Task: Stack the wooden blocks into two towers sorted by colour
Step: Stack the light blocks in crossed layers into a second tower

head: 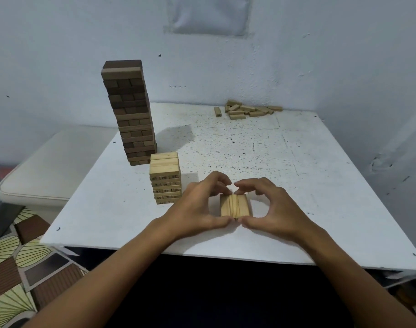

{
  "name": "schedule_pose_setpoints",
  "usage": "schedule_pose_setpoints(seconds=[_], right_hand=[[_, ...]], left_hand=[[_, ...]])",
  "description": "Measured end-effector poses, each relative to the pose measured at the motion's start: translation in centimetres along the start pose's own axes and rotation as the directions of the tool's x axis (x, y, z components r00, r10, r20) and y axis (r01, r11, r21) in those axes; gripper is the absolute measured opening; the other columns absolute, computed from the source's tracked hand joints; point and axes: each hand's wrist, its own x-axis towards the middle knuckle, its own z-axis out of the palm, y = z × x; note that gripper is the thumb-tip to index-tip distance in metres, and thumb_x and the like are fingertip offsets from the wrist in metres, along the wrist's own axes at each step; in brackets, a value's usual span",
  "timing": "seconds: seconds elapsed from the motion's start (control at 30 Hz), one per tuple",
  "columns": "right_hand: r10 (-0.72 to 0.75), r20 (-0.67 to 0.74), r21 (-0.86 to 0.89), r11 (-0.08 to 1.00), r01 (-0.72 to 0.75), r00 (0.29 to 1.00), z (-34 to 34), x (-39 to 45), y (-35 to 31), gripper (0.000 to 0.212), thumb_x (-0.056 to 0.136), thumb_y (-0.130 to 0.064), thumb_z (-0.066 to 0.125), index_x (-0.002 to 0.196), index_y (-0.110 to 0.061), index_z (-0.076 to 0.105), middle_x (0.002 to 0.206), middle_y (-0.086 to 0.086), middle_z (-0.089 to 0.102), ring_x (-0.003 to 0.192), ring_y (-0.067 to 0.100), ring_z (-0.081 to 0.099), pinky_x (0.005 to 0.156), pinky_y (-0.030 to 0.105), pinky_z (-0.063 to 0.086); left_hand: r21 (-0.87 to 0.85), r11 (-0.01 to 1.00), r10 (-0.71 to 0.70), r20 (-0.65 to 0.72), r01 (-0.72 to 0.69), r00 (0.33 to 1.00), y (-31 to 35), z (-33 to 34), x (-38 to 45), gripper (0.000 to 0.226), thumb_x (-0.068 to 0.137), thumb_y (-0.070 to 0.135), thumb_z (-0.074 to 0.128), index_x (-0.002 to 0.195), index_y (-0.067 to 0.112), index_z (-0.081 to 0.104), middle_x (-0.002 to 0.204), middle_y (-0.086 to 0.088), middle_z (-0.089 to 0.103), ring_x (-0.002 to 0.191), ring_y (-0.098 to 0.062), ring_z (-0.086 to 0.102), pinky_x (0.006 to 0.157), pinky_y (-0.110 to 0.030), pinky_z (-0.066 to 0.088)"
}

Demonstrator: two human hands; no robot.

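Note:
A tall tower of dark brown blocks [131, 114] stands at the left of the white table [296, 174]. In front of it is a short tower of light blocks [165, 177] with printed numbers. Three light blocks [235, 205] lie side by side near the front edge. My left hand [199, 207] and my right hand [270, 204] pinch this row from both sides, fingers on its far end and thumbs on its near end. A loose heap of light blocks [247, 110] lies at the far side by the wall.
A pale cushioned seat [48, 171] stands left of the table. Patterned floor [17, 268] shows at the lower left. The wall [249, 55] closes off the back and right.

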Motion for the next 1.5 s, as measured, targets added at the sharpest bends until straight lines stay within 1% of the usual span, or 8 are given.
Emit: schedule_pose_setpoints(seconds=[0.13,0.33,0.53,0.73,0.97,1.17,1.33,1.5], right_hand=[[-0.085,-0.013,0.003,0.996,0.085,0.996,-1.9,1.2,-2.1,0.063,0.064,-0.034,0.080,0.122,-0.041,0.057,0.113,-0.022,0.063,0.117,0.005,0.054,0.097,0.034,0.046],[-0.195,-0.022,0.003,0.981,0.195,0.981,-3.3,4.4,-5.8,0.059,0.064,-0.044,0.075,0.119,-0.042,0.056,0.114,-0.021,0.063,0.115,0.005,0.054,0.094,0.030,0.047],[-0.264,-0.003,0.042,0.964,0.264,0.964,-2.1,8.3,-8.9,0.056,0.065,-0.034,0.078,0.118,-0.037,0.059,0.110,-0.016,0.066,0.111,0.003,0.056,0.090,0.021,0.045],[-0.255,0.074,0.091,0.964,0.249,0.964,0.5,11.8,-10.2,0.053,0.065,-0.030,0.080,0.115,-0.033,0.061,0.106,-0.015,0.067,0.107,0.003,0.057,0.089,0.027,0.047],[-0.219,0.144,0.124,0.971,0.202,0.965,2.6,13.3,-10.0,0.052,0.066,-0.021,0.085,0.113,-0.028,0.064,0.105,-0.012,0.067,0.105,0.003,0.058,0.084,0.023,0.043],[-0.203,0.158,0.112,0.976,0.187,0.966,3.1,13.3,-9.6,0.052,0.067,-0.024,0.083,0.115,-0.026,0.064,0.106,-0.013,0.066,0.105,0.000,0.057,0.084,0.023,0.043],[-0.206,0.157,0.101,0.976,0.191,0.966,3.2,13.2,-9.6,0.053,0.068,-0.025,0.083,0.118,-0.026,0.063,0.108,-0.011,0.066,0.108,0.005,0.057,0.086,0.026,0.044],[-0.204,0.157,0.085,0.978,0.192,0.966,3.3,13.1,-9.5,0.054,0.071,-0.023,0.083,0.121,-0.023,0.063,0.110,-0.011,0.065,0.108,0.005,0.056,0.087,0.027,0.046]], left_hand=[[0.011,0.999,0.043,-0.060,-0.043,0.997,1.9,-1.7,0.5,0.061,0.067,0.021,0.089,0.114,0.024,0.050,0.110,0.002,0.068,0.111,-0.004,0.060,0.098,-0.028,0.051],[0.058,0.995,0.086,-0.136,-0.079,0.987,3.9,-6.1,1.3,0.058,0.066,0.020,0.089,0.110,0.022,0.052,0.107,0.005,0.066,0.109,-0.005,0.062,0.092,-0.034,0.055],[0.115,0.993,0.056,-0.178,-0.036,0.982,3.7,-10.9,1.1,0.056,0.060,0.037,0.083,0.106,0.028,0.053,0.107,0.009,0.068,0.107,0.000,0.062,0.090,-0.023,0.053],[0.066,0.995,-0.068,-0.184,0.081,0.981,1.6,-14.0,0.9,0.055,0.055,0.033,0.084,0.099,0.034,0.051,0.102,0.014,0.069,0.103,-0.004,0.066,0.081,-0.019,0.055],[-0.059,0.988,-0.150,-0.148,0.143,0.977,-1.4,-14.7,0.5,0.060,0.058,0.010,0.092,0.105,0.013,0.055,0.101,-0.005,0.072,0.099,-0.012,0.069,0.078,-0.024,0.056],[-0.032,0.988,-0.153,-0.129,0.150,0.980,-2.1,-14.5,0.4,0.068,0.049,0.043,0.085,0.106,0.021,0.056,0.103,0.007,0.071,0.101,-0.009,0.069,0.084,-0.028,0.058],[-0.030,0.987,-0.157,-0.127,0.155,0.979,-2.2,-14.4,0.4,0.060,0.056,0.027,0.087,0.108,0.018,0.056,0.104,0.010,0.071,0.100,-0.008,0.069,0.084,-0.025,0.058],[-0.032,0.987,-0.159,-0.130,0.156,0.979,-2.3,-14.3,0.3,0.060,0.058,0.027,0.086,0.109,0.017,0.057,0.104,0.011,0.071,0.100,-0.006,0.068,0.086,-0.025,0.057]])
